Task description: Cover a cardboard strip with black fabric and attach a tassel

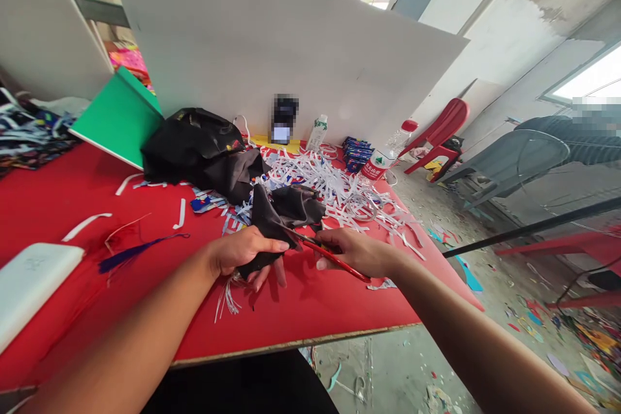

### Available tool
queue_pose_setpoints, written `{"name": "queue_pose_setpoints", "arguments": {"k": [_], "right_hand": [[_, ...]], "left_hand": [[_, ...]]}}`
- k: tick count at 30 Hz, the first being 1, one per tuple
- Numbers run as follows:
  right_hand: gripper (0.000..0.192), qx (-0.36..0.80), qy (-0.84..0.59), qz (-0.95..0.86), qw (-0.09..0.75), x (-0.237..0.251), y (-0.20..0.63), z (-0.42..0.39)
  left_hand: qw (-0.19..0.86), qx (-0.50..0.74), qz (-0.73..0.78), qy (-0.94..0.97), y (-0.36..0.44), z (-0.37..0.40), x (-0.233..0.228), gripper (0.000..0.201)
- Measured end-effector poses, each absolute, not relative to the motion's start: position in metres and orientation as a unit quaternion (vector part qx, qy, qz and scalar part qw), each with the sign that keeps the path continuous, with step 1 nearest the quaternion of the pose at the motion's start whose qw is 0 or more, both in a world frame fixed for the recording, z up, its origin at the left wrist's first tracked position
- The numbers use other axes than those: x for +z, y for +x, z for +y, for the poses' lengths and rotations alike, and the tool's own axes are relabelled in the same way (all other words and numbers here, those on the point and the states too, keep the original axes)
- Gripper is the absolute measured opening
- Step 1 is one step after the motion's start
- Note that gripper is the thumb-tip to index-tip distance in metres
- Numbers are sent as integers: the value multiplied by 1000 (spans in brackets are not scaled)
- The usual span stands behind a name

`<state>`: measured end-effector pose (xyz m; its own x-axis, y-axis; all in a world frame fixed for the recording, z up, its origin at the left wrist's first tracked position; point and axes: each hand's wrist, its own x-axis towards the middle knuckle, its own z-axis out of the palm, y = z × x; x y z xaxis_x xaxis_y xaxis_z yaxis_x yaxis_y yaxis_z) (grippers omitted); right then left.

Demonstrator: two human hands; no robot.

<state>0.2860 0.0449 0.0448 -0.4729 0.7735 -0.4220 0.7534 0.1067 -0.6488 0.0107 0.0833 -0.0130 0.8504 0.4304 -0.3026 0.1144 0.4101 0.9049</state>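
My left hand [247,250] pinches a piece of black cloth [268,213] above the red table, thumb on top and fingers underneath. In my right hand [352,251] is a pair of scissors with red handles [334,258]. The scissor blades meet the cloth's edge close to my left thumb; how far they are into it I cannot make out. Behind both hands the rest of the dark cloth spreads toward a black bag [194,139]. White tassel threads [228,301] lie below my left hand.
White paper strips [315,178] heap behind the cloth. A bottle with a red label [381,158], a small white bottle [317,132] and stacked blue packets [356,154] stand at the back. A purple tassel [130,255] and a white box-like object [39,284] lie left. A green board [116,116] leans behind.
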Motion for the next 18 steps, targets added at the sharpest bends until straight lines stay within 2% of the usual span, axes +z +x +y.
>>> {"name": "queue_pose_setpoints", "arguments": {"k": [9,14,16,18], "right_hand": [[42,370,-563,-739,16,50,280,46],[25,287,-580,-762,30,50,281,47],[29,267,-591,-761,33,50,283,47],[41,284,-583,-760,37,51,286,48]], "left_hand": [[798,57,255,543,8,86,-12,56],[802,91,262,528,9,87,-11,52],[805,119,268,516,11,87,-11,45],[807,133,273,507,13,87,-11,42]]}}
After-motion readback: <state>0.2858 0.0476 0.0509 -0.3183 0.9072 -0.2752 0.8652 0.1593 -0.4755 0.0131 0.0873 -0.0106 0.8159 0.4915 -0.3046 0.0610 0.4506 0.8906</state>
